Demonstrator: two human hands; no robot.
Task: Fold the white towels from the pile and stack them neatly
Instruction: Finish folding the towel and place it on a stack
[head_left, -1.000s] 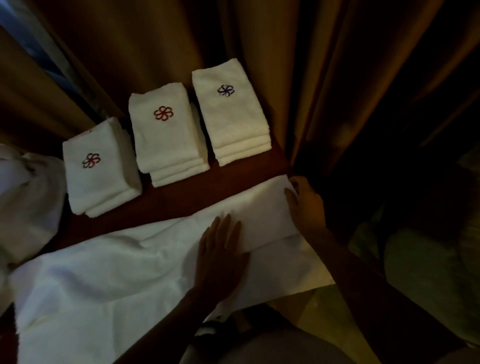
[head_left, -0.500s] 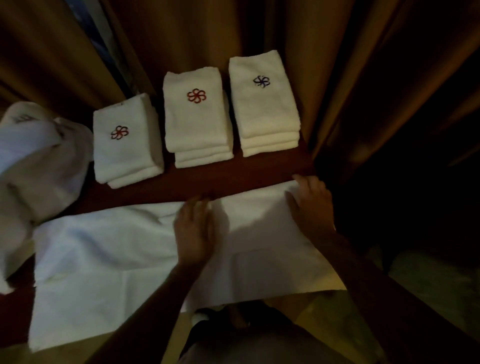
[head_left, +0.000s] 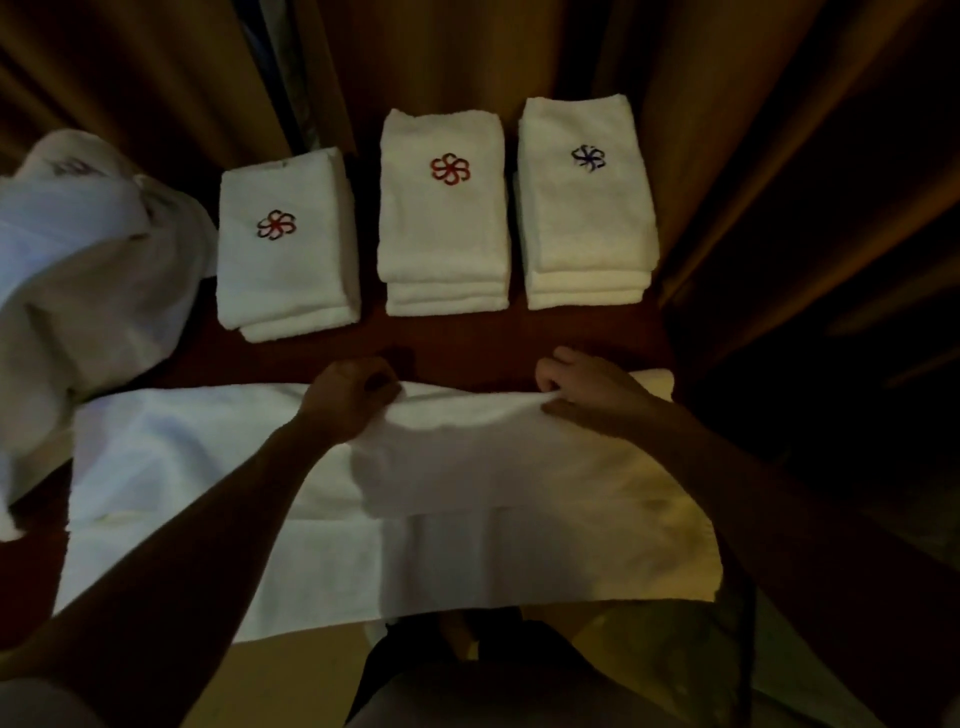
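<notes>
1. A large white towel (head_left: 467, 493) is lying spread across the near part of a dark red-brown table (head_left: 457, 338), its near edge hanging over the table's front.
2. The left hand (head_left: 353, 395) is gripping the towel's far edge near the middle, fingers curled round the cloth.
3. The right hand (head_left: 587, 387) is pinching the same far edge near the towel's right end, fingers bent over it and thumb lying along the cloth.
4. Between the two hands the far edge is lifting slightly off the table in a raised ridge.
5. Three stacks of folded white towels are sitting in a row beyond the hands: the left stack (head_left: 285, 249) and the middle stack (head_left: 444, 218) each showing a red flower emblem on top, the right stack (head_left: 587, 208) showing a dark blue one.
6. A pile of unfolded white towels (head_left: 88, 270) is slumping at the table's left end, just beside the left stack.
7. Brown curtains (head_left: 519, 47) are hanging behind the table.
</notes>
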